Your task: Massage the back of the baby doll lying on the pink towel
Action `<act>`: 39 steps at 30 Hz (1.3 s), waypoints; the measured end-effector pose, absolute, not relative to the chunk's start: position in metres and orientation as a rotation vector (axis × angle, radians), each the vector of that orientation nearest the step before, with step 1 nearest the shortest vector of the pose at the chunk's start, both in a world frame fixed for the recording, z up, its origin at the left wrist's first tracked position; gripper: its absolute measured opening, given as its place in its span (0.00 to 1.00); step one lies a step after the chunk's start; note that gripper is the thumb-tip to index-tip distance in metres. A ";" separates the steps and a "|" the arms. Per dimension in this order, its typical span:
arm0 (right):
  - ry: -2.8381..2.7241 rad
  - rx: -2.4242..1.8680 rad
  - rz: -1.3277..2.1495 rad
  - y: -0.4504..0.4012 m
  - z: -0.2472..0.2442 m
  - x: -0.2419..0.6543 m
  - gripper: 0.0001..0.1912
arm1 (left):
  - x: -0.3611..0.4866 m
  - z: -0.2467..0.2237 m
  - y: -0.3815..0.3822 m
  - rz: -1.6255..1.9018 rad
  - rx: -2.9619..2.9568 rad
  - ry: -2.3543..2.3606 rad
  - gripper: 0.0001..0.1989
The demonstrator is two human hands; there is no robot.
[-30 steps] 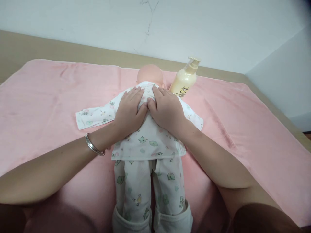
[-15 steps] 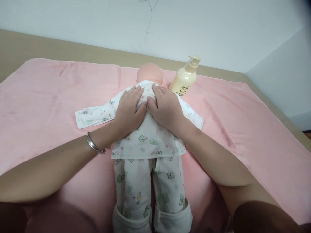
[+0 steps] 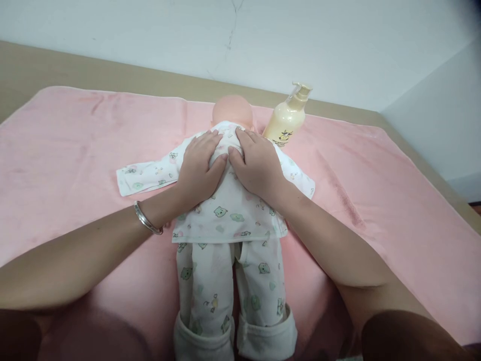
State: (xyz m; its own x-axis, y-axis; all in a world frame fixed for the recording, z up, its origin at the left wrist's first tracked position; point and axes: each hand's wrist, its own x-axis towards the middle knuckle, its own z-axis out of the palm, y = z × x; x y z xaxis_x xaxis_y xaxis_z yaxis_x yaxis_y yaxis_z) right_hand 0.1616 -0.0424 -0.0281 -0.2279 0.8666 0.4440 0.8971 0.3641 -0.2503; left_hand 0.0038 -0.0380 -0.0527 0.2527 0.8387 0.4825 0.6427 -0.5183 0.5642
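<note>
Head view: pink blanket (image 3: 82, 150) beneath doll (image 3: 230, 220), pale wall (image 3: 158, 40) behind.

A pale wall (image 3: 131, 35) rises behind a tan tabletop (image 3: 67, 62) on my remote feed, marked by a thin, branching line (image 3: 230, 37) (crack or scrawl, I cannot tell). At right, a second pale wall (image 3: 436, 108) meets it in a corner under soft, cool light, a reddish-brown sliver (image 3: 477, 207) at the far edge.

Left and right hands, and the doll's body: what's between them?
In the head view, only the white printed top shows between: left hand and right hand rest on its cloth, over the doll.
</note>
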 end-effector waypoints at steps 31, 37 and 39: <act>-2.113 -1.502 -0.123 -0.039 -0.033 0.165 0.26 | 0.004 -0.052 -0.040 1.138 2.247 1.387 0.24; -2.116 -1.497 -0.097 -0.039 -0.031 0.165 0.26 | 0.003 -0.053 -0.038 1.139 2.268 1.383 0.23; -2.123 -1.513 -0.095 -0.039 -0.031 0.165 0.26 | 0.003 -0.054 -0.038 1.139 2.274 1.379 0.23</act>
State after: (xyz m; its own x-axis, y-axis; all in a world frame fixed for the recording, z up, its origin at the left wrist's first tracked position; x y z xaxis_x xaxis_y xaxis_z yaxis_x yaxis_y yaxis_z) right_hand 0.1649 -0.0391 -0.0308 -0.2349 0.8601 0.4529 0.8971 0.3712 -0.2397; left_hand 0.0030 -0.0381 -0.0536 0.2471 0.8346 0.4923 0.6412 -0.5218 0.5627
